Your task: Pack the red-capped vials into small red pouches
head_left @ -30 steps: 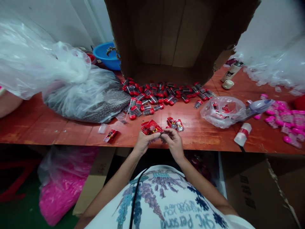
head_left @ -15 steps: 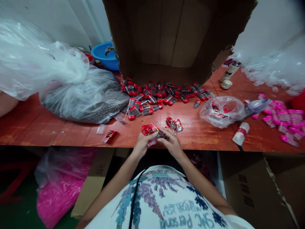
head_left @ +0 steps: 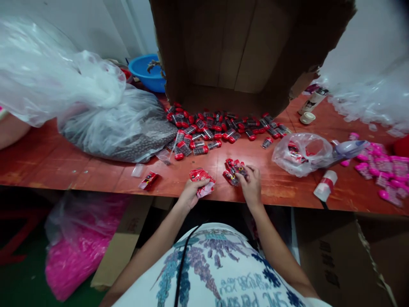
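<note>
"Looking at the left hand (head_left: 191,192), what does it hold?"

"A fanned stack of red printed cards (head_left: 200,175), pinched between thumb and fingers just above the near edge of the red table (head_left: 105,175)."

"And the right hand (head_left: 252,187)?"

"It's at the small cluster of red-and-black packets (head_left: 229,175), to the right of the cards. Thumb and fingertips are close together around the rightmost packet, a narrow grip, but I can't tell whether they hold it or only touch it."

"Is anything else near the hands?"

"One separate red packet (head_left: 148,180) lies on the table to the left of the left hand. Beyond both hands, a heap of red-capped tubes (head_left: 200,150) with dark contents spreads out in front of the open cardboard box (head_left: 230,64)."

"What flanks that heap?"

"On the left, a big clear bag of dark grey beads (head_left: 128,138). On the right, well apart from the right hand, a smaller clear plastic bag (head_left: 298,169) with red pieces inside, and near it a white roll with a red band (head_left: 322,192). Pink pieces (head_left: 383,164) lie farther right."
</note>
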Demonstrator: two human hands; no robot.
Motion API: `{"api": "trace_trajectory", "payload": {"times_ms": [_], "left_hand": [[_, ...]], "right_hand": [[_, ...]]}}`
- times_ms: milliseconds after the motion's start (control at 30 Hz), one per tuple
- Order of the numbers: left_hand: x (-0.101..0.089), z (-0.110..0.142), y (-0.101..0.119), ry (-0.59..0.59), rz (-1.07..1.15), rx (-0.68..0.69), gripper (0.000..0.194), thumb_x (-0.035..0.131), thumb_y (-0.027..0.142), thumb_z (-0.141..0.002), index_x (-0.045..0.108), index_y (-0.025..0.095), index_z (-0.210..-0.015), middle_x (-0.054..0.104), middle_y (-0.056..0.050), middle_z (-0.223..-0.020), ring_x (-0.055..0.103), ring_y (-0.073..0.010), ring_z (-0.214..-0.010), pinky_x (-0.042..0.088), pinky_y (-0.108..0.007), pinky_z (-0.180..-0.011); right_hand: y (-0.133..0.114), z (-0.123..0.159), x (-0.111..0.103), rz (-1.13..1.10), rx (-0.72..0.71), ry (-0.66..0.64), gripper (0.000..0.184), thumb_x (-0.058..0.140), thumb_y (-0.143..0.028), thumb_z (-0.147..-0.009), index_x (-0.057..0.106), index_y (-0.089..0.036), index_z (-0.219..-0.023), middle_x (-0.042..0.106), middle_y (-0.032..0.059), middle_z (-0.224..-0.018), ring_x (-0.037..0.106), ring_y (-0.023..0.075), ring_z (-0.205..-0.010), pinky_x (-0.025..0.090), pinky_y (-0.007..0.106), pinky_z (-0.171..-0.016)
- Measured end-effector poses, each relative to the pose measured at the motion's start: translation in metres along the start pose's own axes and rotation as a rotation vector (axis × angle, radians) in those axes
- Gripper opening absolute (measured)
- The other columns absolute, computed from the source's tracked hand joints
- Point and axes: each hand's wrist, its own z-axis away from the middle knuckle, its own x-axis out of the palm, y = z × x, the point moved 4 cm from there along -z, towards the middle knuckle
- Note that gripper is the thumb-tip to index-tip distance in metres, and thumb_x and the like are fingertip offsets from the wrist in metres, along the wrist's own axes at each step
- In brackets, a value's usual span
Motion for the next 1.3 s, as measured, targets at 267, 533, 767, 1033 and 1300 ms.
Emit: {"api": "trace_trajectory", "payload": {"times_ms": [267,533,767,1033,1300], "left_hand": [[0.003,-0.001,0.008,0.006,0.071,0.183,0.026,0.083,0.009,-0.048,0.069,0.01,-0.069,0.07,-0.004,-0.063,0.065,-0.0145,-0.055,0.056,-0.026,-0.059],[-0.033,-0.008,0.032,0.236,0.193,0.251,0.024,0.083,0.009,-0.052,0.066,0.009,-0.069,0.068,-0.003,-0.061,0.065,-0.0152,-0.053,0.054,-0.025,-0.053],[-0.046,-0.011,0.043,0.302,0.395,0.2,0.012,0.073,0.003,-0.068,0.064,0.011,-0.068,0.067,-0.002,-0.062,0.064,-0.0117,-0.051,0.053,-0.021,-0.053],[-0.048,-0.009,0.045,0.284,0.478,0.08,0.011,0.069,0.007,-0.075,0.062,0.014,-0.072,0.068,-0.002,-0.068,0.066,-0.0128,-0.057,0.053,-0.021,-0.053],[-0.033,-0.01,0.038,0.253,0.495,0.108,0.012,0.069,0.002,-0.073,0.062,0.012,-0.069,0.069,-0.002,-0.065,0.065,-0.0112,-0.057,0.055,-0.021,-0.059]], "right_hand": [[-0.058,0.019,0.06,-0.197,-0.196,-0.39,0.025,0.054,-0.024,-0.088,0.063,-0.024,-0.112,0.066,0.0057,-0.101,0.061,0.0198,-0.095,0.048,0.035,-0.086],[-0.07,-0.006,0.115,-0.193,-0.285,-0.586,0.031,0.043,-0.028,-0.093,0.062,-0.027,-0.117,0.071,0.0034,-0.101,0.066,0.0181,-0.089,0.05,0.03,-0.08],[-0.066,-0.054,0.158,0.446,-0.165,-0.555,0.044,0.049,-0.048,-0.09,0.052,-0.027,-0.129,0.068,0.0109,-0.105,0.062,0.0262,-0.094,0.045,0.036,-0.079],[-0.061,-0.016,0.132,0.402,-0.253,-0.555,0.024,0.048,-0.034,-0.091,0.065,-0.022,-0.104,0.059,0.014,-0.106,0.055,0.026,-0.099,0.045,0.037,-0.081],[-0.059,0.026,0.092,-0.492,0.11,-0.493,0.042,0.063,-0.032,-0.08,0.054,-0.022,-0.12,0.066,0.004,-0.103,0.063,0.0175,-0.085,0.051,0.03,-0.076]]}}
